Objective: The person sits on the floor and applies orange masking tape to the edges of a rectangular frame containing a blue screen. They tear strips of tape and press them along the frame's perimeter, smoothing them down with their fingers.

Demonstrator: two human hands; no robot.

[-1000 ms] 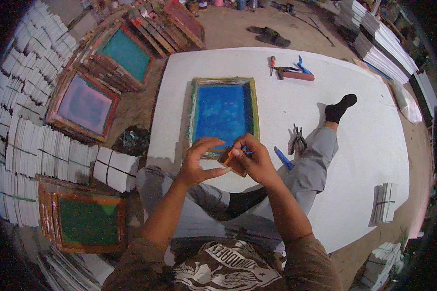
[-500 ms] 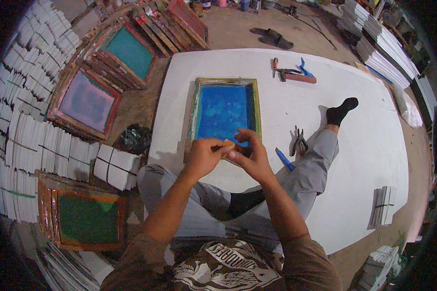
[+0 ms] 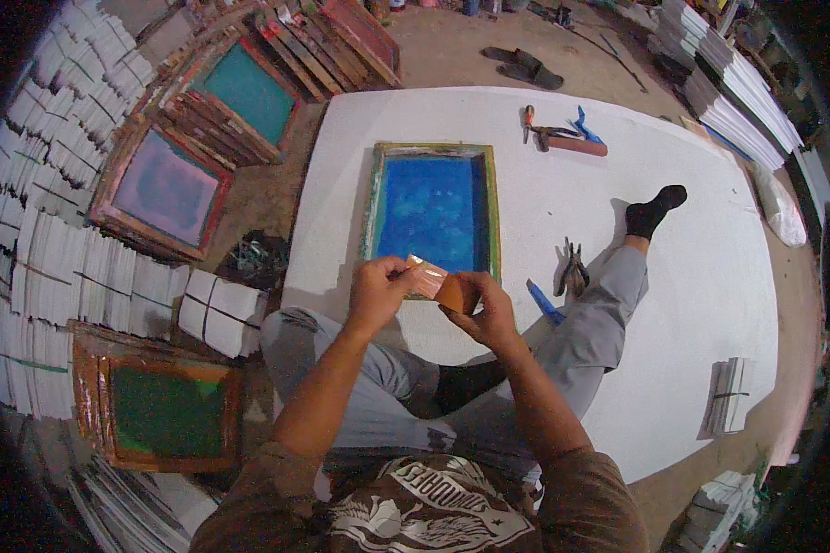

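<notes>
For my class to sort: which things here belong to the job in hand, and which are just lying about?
In the job:
- glossy brown strip, held between left hand and right hand
- framed blue screen, probably, just beyond the hands

Lying about, seemingly:
- black pliers
- blue cutter
- orange-handled screwdriver
- dark sandals

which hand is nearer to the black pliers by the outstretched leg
Right: the right hand is to the left of the black pliers and slightly lower in the picture; the left hand is farther left, beyond the right hand.
</notes>
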